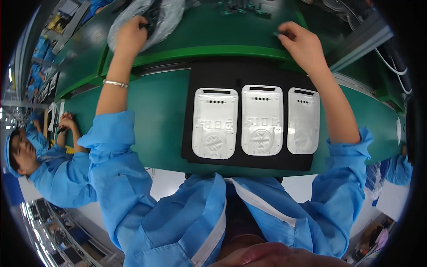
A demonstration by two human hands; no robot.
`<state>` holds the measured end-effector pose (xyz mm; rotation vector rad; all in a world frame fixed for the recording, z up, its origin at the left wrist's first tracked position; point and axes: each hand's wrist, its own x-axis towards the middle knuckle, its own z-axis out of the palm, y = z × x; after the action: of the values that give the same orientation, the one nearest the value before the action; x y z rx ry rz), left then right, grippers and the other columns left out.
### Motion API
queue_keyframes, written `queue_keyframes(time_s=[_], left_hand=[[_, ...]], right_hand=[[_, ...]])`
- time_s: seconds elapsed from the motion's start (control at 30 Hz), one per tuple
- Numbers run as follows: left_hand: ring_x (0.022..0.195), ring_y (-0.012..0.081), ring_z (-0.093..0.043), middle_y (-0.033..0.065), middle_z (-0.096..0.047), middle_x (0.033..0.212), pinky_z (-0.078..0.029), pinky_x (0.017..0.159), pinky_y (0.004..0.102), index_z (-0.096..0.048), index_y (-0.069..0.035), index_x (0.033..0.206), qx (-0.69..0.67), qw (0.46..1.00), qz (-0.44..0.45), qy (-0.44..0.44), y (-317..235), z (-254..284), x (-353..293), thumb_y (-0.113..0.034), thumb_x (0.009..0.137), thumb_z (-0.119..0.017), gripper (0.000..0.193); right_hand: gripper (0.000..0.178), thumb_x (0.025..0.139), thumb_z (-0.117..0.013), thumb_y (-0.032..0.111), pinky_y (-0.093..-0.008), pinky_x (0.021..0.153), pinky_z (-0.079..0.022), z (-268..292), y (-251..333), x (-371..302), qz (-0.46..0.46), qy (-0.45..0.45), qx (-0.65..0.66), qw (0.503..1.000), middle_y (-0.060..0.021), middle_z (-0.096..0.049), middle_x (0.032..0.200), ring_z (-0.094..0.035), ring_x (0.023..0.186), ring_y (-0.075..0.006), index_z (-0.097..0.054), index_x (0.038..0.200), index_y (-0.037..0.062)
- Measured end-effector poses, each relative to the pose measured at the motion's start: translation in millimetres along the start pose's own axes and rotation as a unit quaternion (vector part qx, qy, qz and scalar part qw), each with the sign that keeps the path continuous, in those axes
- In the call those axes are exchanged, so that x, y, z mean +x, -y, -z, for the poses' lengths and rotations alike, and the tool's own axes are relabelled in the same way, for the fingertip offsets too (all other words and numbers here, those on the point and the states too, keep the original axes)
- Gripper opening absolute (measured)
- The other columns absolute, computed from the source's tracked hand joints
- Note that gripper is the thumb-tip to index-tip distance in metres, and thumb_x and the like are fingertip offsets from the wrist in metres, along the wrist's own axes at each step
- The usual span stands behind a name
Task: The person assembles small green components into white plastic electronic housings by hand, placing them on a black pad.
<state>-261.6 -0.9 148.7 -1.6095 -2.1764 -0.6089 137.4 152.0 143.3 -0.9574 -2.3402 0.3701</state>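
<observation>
My left hand (131, 39) reaches over a clear plastic bag (171, 22) at the far left, its fingers closed on a small black piece whose kind I cannot make out. At the far right, my right hand (303, 45) pinches a small dark greenish piece (276, 34) between thumb and fingers. Three white plastic housing shells lie in a row before me: a left shell (215, 118), a middle shell (262, 113) and a right shell (304, 118). Each has a slot at the top, a row of small holes and a round grille. A black mat (249, 163) lies under them.
A raised green shelf with a bright green edge (213, 52) runs behind the mat. Several small dark parts (244, 8) lie on it. A metal post (364, 46) and white cables (393, 66) stand at right. A co-worker in blue (58, 178) sits at left.
</observation>
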Motion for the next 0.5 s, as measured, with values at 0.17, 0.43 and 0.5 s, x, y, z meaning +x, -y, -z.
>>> queue_keyframes(time_s=[0.17,0.43,0.5], left_hand=[[0.080,0.0241,-0.064,0.0107,-0.066,0.084,-0.049,0.074,0.0332,-0.065,-0.010,0.101,-0.124,0.987,0.095,-0.037,-7,8,-13,-0.012,0.078,-0.060,0.023],[0.089,0.0165,-0.061,0.0079,-0.062,0.101,-0.049,0.081,0.0262,-0.062,0.000,0.105,-0.581,0.787,0.200,-0.061,-21,9,-30,-0.002,0.080,-0.065,0.026],[0.095,0.0193,-0.060,0.0114,-0.058,0.106,-0.050,0.086,0.0300,-0.057,0.003,0.110,-0.620,0.764,0.167,-0.067,-35,12,-36,-0.001,0.081,-0.064,0.029]], right_hand=[[0.017,0.080,-0.060,0.010,-0.0350,0.073,-0.050,6,4,-21,0.029,0.005,-0.023,0.999,-0.0095,-0.065,0.090,-0.063,0.080,-0.0268,-0.062,0.096,0.0045],[0.019,0.082,-0.066,0.011,-0.0227,0.069,-0.047,24,-12,-68,-0.129,-0.011,0.176,0.976,-0.0029,-0.066,0.088,-0.058,0.074,-0.0092,-0.068,0.100,0.0068],[0.017,0.083,-0.066,0.010,-0.0221,0.069,-0.047,29,-39,-88,-0.114,-0.022,0.202,0.972,-0.0013,-0.066,0.088,-0.059,0.075,-0.0086,-0.068,0.099,0.0066]])
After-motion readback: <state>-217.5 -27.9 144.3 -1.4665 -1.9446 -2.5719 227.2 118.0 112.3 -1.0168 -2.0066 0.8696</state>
